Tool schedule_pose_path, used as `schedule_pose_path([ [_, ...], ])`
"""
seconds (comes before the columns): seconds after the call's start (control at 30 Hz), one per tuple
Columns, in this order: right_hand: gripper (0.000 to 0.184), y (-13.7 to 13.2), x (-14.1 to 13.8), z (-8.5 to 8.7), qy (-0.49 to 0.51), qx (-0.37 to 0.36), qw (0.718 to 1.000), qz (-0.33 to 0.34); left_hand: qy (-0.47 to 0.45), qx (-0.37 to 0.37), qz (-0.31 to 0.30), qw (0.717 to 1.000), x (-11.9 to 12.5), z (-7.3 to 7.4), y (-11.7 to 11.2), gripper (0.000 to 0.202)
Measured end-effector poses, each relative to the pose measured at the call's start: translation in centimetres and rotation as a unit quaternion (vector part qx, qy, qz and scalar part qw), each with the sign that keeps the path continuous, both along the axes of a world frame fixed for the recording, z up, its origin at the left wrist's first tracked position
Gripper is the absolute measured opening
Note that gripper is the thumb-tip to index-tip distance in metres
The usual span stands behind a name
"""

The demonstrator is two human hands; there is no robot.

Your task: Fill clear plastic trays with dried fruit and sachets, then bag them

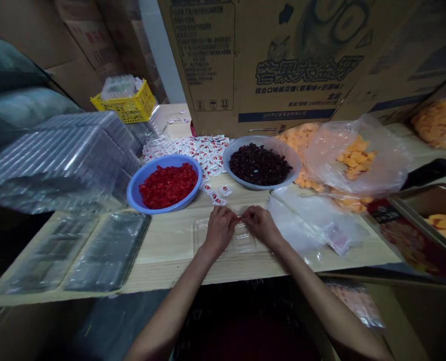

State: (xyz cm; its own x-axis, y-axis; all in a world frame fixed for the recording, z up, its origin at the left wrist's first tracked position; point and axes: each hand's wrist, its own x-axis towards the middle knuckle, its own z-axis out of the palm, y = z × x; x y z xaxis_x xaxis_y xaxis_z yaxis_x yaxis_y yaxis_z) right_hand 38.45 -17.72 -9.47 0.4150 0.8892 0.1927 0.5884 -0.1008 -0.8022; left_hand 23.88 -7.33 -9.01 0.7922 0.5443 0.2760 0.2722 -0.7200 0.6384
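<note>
My left hand (pixel 219 229) and my right hand (pixel 262 226) meet over a clear plastic tray (pixel 199 234) with compartments, lying on the wooden table. Both are closed, their fingertips pinching a small red piece (pixel 239 218) between them. Its exact shape is too small to make out. Behind my left hand stands a blue bowl (pixel 132 193) of glossy red pieces (pixel 168 185). A translucent bowl (pixel 228 170) with dark, almost black pieces (pixel 259 163) sits beyond my right hand. Small printed white sachets (pixel 196 150) are scattered between and behind the bowls.
Stacked clear trays (pixel 64 160) fill the left, with flat plastic packs (pixel 106 250) in front. A yellow basket (pixel 136 103) stands behind. At right are clear bags (pixel 305 215), orange pieces (pixel 356 158) in plastic, and a tin (pixel 414 205). Large cartons (pixel 283 100) wall the back.
</note>
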Motion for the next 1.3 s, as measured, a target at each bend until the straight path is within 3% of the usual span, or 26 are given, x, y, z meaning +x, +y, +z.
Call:
schedule_pose_path([
  [0.13,0.015,0.3,-0.6,-0.5,-0.010,0.021,1.000,0.021,0.038,0.052,-0.001,0.998,-0.1,0.5,-0.4,0.021],
  [0.23,0.021,-0.9,0.6,1.8,-0.014,0.065,0.998,0.005,-0.012,0.062,0.029,0.998,-1.6,2.3,0.0,0.022],
  [0.3,0.023,-2.1,2.8,4.2,-0.034,0.106,0.993,-0.037,-0.070,0.080,0.087,0.991,-3.8,4.3,1.6,0.024],
  [0.4,0.022,-2.7,7.9,7.7,-0.111,0.133,0.977,-0.123,-0.095,0.134,0.210,0.964,-8.0,7.1,6.9,0.023],
  [0.5,0.020,-0.9,13.3,9.5,-0.190,0.060,0.967,-0.162,0.047,0.129,0.281,0.950,-11.0,7.8,14.0,0.026],
  [0.6,0.022,2.6,16.5,9.2,-0.220,-0.094,0.961,-0.136,0.270,0.009,0.226,0.936,-11.5,6.5,19.3,0.032],
  [0.67,0.023,4.8,17.2,8.4,-0.227,-0.156,0.954,-0.114,0.331,-0.019,0.184,0.925,-11.1,5.5,20.9,0.033],
  [0.8,0.015,7.6,16.5,6.6,-0.230,-0.220,0.943,-0.095,0.307,-0.018,0.196,0.931,-10.6,4.6,20.9,0.027],
  [0.9,0.012,8.9,15.4,5.4,-0.224,-0.272,0.931,-0.094,0.234,-0.010,0.239,0.942,-10.7,4.7,20.0,0.027],
  [1.07,0.015,10.3,14.3,5.0,-0.213,-0.275,0.931,-0.105,0.105,0.005,0.267,0.958,-11.0,4.7,18.9,0.025],
  [1.17,0.015,9.5,14.1,6.2,-0.203,-0.226,0.945,-0.122,0.020,-0.013,0.306,0.952,-10.9,4.7,18.5,0.027],
  [1.3,0.017,5.2,11.5,8.1,-0.182,-0.127,0.967,-0.121,-0.099,-0.006,0.355,0.929,-10.6,5.6,16.6,0.032],
])
